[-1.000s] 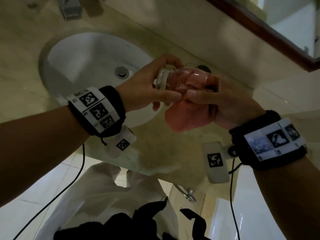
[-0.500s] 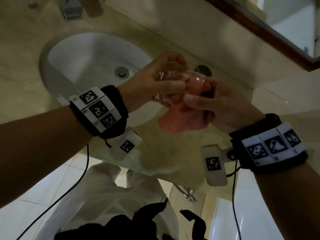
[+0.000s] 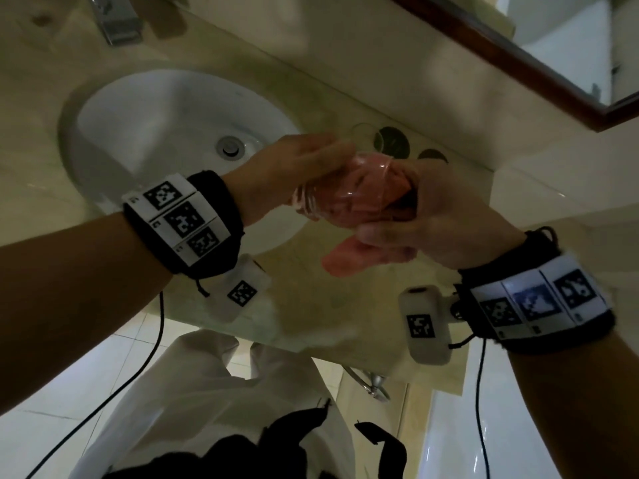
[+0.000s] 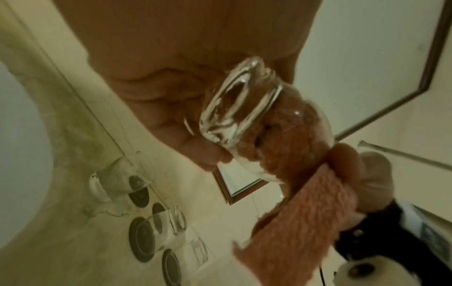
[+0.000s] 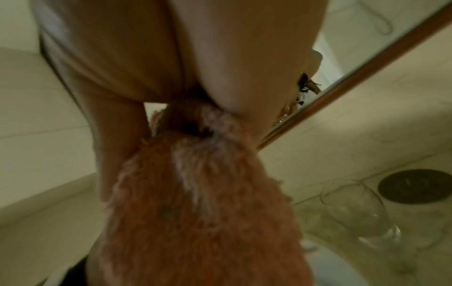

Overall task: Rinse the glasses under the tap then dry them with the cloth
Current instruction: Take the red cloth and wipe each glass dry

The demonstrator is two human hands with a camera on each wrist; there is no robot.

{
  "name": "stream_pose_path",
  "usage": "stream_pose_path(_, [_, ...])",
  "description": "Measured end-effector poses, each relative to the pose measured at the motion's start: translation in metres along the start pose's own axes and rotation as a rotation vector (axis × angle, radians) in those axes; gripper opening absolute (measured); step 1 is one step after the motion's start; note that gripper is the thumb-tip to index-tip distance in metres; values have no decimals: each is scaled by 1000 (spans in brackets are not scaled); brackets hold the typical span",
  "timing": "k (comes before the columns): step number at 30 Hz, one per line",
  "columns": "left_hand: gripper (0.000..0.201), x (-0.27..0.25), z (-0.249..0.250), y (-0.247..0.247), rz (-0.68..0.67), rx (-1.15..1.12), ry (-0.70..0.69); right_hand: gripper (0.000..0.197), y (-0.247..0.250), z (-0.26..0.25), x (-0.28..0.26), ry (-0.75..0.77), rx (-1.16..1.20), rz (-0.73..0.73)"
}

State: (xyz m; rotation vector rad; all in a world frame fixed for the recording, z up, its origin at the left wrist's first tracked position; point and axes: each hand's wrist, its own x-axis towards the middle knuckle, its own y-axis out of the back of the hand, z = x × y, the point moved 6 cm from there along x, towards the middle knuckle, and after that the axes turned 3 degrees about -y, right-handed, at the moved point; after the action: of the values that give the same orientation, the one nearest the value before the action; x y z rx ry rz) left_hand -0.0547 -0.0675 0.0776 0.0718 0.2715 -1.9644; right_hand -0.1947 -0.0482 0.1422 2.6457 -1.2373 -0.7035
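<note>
My left hand (image 3: 297,174) grips a clear glass (image 3: 349,190) on its side over the counter, thick base (image 4: 232,108) toward my wrist. A pink cloth (image 3: 363,191) is stuffed inside the glass, and my right hand (image 3: 425,216) grips the cloth at the glass's mouth. The cloth's loose end (image 3: 342,261) hangs below my right hand and fills the right wrist view (image 5: 203,212). Other clear glasses (image 4: 122,174) (image 4: 164,230) stand on the counter by the wall. One of them (image 5: 354,211) shows in the right wrist view.
The white sink (image 3: 145,133) with its drain (image 3: 230,148) lies left of my hands, and the metal tap (image 3: 114,22) stands above it. Dark round coasters (image 3: 392,141) sit on the beige counter (image 3: 311,312). A wood-framed mirror (image 3: 518,57) runs along the wall.
Both hands have shifted slightly right and the glass has turned in my left hand, its base now nearer my wrist. The cloth stays inside it.
</note>
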Motion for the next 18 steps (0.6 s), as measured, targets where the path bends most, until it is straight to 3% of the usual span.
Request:
stream_pose_path(3, [64,0,5,-8,-162,210,-147,44,9,2,0,20,30,31])
stream_pose_path(5, [75,0,5,-7,-185,232,-173,45,10,2,1,13,-17,23])
stream_pose_path(8, [72,0,6,-5,-170,220,-135,49,11,4,1,9,-53,-4])
stream_pose_path(10, [70,2,1,-4,-195,194,-36,50,9,4,-1,13,-38,-14])
stream_pose_path(13, [80,-3,-9,-15,-413,-4,175,47,4,2,-6,34,-28,-56])
stream_pose_path(15, [68,-5,-10,-19,-474,-97,179,46,3,-1,-7,49,-72,-61])
stream_pose_path(18, [58,0,-9,-16,-421,-182,127,50,10,-6,-9,83,-91,-5])
